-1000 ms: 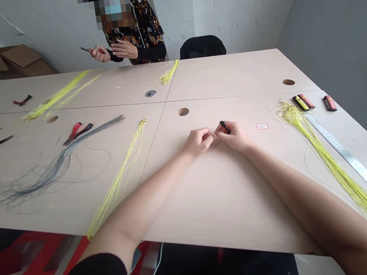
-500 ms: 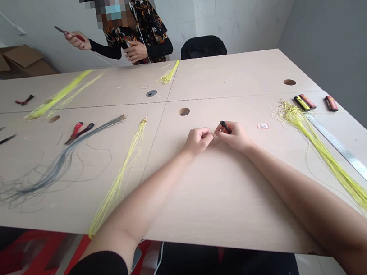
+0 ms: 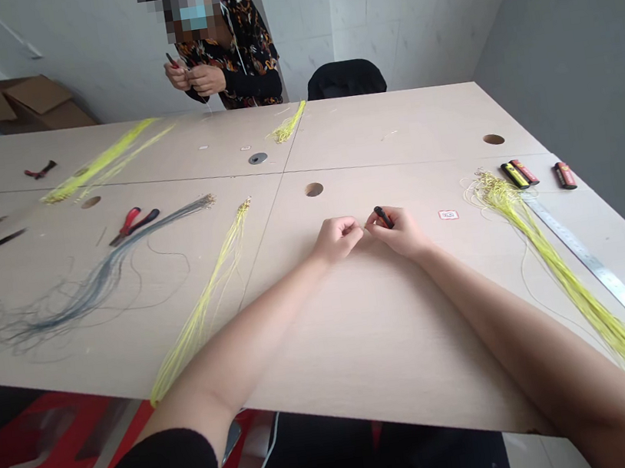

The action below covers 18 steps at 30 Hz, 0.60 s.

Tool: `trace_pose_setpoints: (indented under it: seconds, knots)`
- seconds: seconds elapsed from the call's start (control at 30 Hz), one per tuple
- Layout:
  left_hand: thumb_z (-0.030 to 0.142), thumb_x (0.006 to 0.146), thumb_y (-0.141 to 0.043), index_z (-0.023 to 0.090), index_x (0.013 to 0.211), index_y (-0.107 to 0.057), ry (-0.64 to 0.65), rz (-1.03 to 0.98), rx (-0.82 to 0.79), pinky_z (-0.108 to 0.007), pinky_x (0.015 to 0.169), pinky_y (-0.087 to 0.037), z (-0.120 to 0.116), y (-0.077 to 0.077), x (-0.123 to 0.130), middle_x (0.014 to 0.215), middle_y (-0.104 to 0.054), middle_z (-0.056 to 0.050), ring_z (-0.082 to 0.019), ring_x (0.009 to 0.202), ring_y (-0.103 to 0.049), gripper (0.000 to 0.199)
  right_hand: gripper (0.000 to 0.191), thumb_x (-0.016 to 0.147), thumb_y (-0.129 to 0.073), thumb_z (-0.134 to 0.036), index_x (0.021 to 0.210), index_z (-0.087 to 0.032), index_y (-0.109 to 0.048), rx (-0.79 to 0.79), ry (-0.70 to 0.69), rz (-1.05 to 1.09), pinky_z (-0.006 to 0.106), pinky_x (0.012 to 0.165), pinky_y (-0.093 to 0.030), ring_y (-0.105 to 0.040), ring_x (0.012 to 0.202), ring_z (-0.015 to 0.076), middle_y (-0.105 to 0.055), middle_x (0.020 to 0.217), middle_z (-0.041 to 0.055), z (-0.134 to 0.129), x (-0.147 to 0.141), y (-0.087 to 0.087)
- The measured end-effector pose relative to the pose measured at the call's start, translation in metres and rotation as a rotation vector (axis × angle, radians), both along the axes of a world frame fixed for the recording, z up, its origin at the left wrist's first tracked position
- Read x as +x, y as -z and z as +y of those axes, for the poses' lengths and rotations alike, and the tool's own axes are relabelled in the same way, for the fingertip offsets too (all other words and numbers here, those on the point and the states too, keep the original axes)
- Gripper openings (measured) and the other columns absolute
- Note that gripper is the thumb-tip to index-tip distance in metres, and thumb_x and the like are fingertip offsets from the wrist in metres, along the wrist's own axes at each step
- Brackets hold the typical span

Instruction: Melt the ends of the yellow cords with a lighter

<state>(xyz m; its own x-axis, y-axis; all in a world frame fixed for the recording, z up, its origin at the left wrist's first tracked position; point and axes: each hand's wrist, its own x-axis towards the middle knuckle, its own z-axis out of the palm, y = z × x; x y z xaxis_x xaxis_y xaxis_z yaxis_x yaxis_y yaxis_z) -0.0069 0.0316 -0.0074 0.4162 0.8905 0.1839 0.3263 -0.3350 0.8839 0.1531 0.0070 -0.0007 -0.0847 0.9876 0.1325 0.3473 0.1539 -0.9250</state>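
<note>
My left hand (image 3: pixel 339 239) is closed in a pinch above the table, its fingertips almost meeting those of my right hand. Whatever sits between these fingertips is too small to make out, though a tiny yellowish speck shows in the gap. My right hand (image 3: pixel 396 230) is closed, with a small black-ended tool (image 3: pixel 383 217) tucked between thumb and fingers; most of it is hidden by the hand. Left of my left forearm lies a bundle of yellow cords (image 3: pixel 218 266). Another yellow cord bundle (image 3: pixel 550 247) stretches along the table beyond my right forearm.
A metal ruler (image 3: pixel 609 277) and several small cylinders (image 3: pixel 515 176) lie at right. Red-and-black pliers (image 3: pixel 134 224) rest by grey cords (image 3: pixel 113 266) at left. Across the table (image 3: pixel 392 137), a person (image 3: pixel 247 42) holds a red-handled tool. A round hole (image 3: pixel 314 189) lies beyond my hands.
The person across the table has brought the raised tool hand in to the other hand before the chest. My own hands have barely moved.
</note>
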Motion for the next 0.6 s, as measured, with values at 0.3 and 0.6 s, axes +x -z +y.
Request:
trace_pose_setpoints:
  seconds: [0.3,0.6]
  knots:
    - [0.028,0.067,-0.046,0.017,0.051,-0.042,-0.007,0.000,-0.003,-0.024,0.051,-0.024,0.0008,0.0004,0.0001,0.049,-0.033,0.004,-0.008,0.052,-0.031,0.019,0.010,0.066,-0.052,-0.026,0.064,-0.017,-0.056,0.010,-0.007,-0.011,0.025,0.050,-0.022,-0.026,0.050,0.0076,-0.030,0.051,-0.0063,-0.0001,0.0004,0.0001]
    - [0.027,0.068,-0.045,0.017,0.050,-0.038,-0.003,-0.010,0.000,-0.024,0.050,-0.023,0.0001,-0.0006,0.0000,0.050,-0.031,0.004,-0.008,0.052,-0.029,0.021,0.010,0.067,-0.052,-0.026,0.065,-0.017,-0.056,0.013,0.000,-0.020,0.025,0.051,-0.023,-0.027,0.050,0.0081,-0.031,0.051,-0.0061,-0.0006,0.0004,-0.0010]
